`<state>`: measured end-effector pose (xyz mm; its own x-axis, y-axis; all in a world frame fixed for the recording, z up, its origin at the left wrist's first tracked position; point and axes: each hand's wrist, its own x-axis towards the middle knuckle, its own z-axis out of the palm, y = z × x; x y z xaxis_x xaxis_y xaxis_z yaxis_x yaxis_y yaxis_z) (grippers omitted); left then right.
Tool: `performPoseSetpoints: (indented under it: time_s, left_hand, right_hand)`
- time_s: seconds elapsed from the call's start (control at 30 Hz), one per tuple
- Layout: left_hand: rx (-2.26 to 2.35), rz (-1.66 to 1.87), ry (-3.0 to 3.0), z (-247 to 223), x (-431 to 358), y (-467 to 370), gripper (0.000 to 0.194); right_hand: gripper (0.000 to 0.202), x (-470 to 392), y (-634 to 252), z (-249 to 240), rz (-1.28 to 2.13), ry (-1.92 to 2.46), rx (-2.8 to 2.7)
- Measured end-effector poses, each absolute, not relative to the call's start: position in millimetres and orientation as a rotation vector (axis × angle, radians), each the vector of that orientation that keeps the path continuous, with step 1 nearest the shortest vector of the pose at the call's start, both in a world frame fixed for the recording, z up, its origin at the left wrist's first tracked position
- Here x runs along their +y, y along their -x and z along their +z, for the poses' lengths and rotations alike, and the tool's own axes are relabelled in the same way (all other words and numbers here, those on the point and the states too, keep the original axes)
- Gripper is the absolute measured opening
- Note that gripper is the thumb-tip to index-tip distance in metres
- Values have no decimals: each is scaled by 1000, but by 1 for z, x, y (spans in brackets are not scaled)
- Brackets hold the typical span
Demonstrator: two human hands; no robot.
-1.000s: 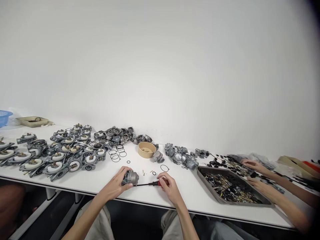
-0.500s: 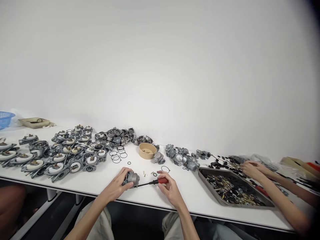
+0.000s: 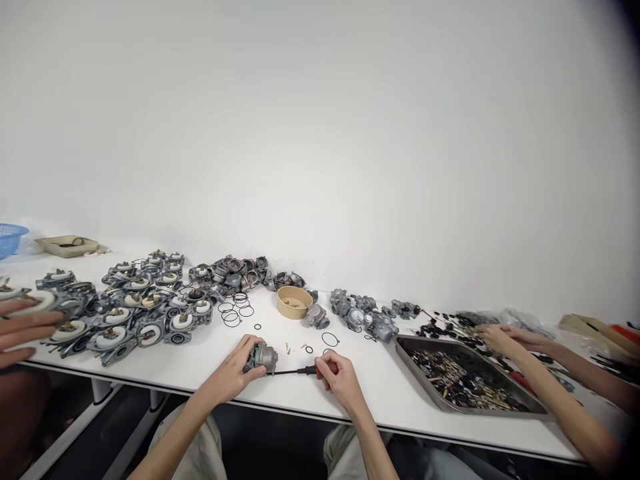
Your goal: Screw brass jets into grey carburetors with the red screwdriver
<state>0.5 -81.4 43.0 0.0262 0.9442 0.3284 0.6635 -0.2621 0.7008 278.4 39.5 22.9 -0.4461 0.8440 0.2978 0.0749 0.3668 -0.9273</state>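
A grey metal carburetor lies on its side near the table's front edge, with my left hand closed round it. My right hand grips the red handle of a screwdriver. The screwdriver's dark shaft points left and its tip meets the carburetor's lower right side; the exact contact is too small to see. Just behind the screwdriver lie small brass parts and a small black O-ring. A larger black ring rests behind my right hand.
Many carburetors with white floats cover the left. A round tan tub stands behind my hands, near more carburetor bodies. On the right are a metal tray of small parts and a co-worker's hands. Another person's hand reaches in at left.
My right hand's fingers have closed more tightly round the screwdriver handle. My left hand and the carburetor stay in place. Another person's hand has come in over the carburetors at the far left.
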Motion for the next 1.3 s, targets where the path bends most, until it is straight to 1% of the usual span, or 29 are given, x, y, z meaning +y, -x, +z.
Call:
performPoseSetpoints:
  time_s: [0.1, 0.17, 0.27, 0.33, 0.43, 0.6, 0.87, 1.1, 1.23, 1.3]
  left_hand:
    - [1669, 1097, -1989, 38, -81, 0, 45]
    - [1691, 1118, -2017, 36, -81, -1, 46]
    - [1700, 1159, -2061, 37, -83, -2, 43]
    - [1674, 1165, -2091, 38, -84, -3, 43]
    - [1615, 1159, -2108, 40, -86, -4, 45]
    - [1571, 1194, -2057, 43, -89, -4, 49]
    - [1593, 1109, -2059, 38, -87, -2, 45]
    - [1597, 1106, -2131, 31, -84, 0, 43]
    - [1581, 1151, -2163, 35, -85, -4, 50]
    - [1588, 1174, -2145, 39, -86, -6, 50]
  right_hand:
    - [43, 43, -276, 18, 1174, 848, -1717]
    - [41, 45, -279, 15, 1157, 866, -1596]
    - [33, 49, -285, 12, 1107, 803, -1443]
    - [29, 50, -287, 12, 1113, 716, -1487]
    - [28, 48, -287, 13, 1138, 646, -1627]
    - [25, 46, -284, 16, 1139, 643, -1649]
    - [25, 47, -283, 17, 1172, 633, -1664]
    - [29, 41, -283, 22, 1144, 653, -1696]
    - [39, 39, -284, 24, 1139, 650, -1710]
    - [36, 39, -284, 24, 1155, 669, -1675]
